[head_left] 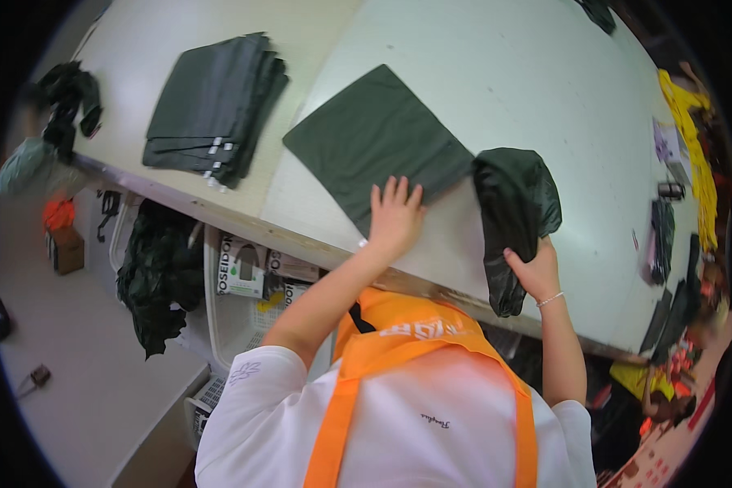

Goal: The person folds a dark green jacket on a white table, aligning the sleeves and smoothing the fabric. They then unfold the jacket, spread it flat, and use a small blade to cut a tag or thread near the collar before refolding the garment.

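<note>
Left hand [394, 215] pressed flat, fingers spread, on the near corner of a dark green folded cloth [374, 138] — grip fully open, closed on nothing, palm down on the fabric. Cloth spread flat and square on the pale worktop [512, 73], close to its near edge, one corner pointing toward the far side.

Right hand [535, 272] closed on a crumpled dark green cloth [514, 207] just right of the flat one — fingers wrapped round its lower part, grip shut tight on the bunched fabric. Upper bulk of it resting on the worktop, touching or just overlapping the flat cloth's right corner; lower end hanging past the near edge. Thin bracelet on the right wrist.

Toward the left end of the worktop, well apart from both hands, a stack of folded dark cloths [215, 110]. More dark fabric [69, 102] bunched at the far left corner. Below the near edge, a dark heap [159, 276] draped over a white crate [240, 313]. Yellow items [691, 130] along the right edge.
</note>
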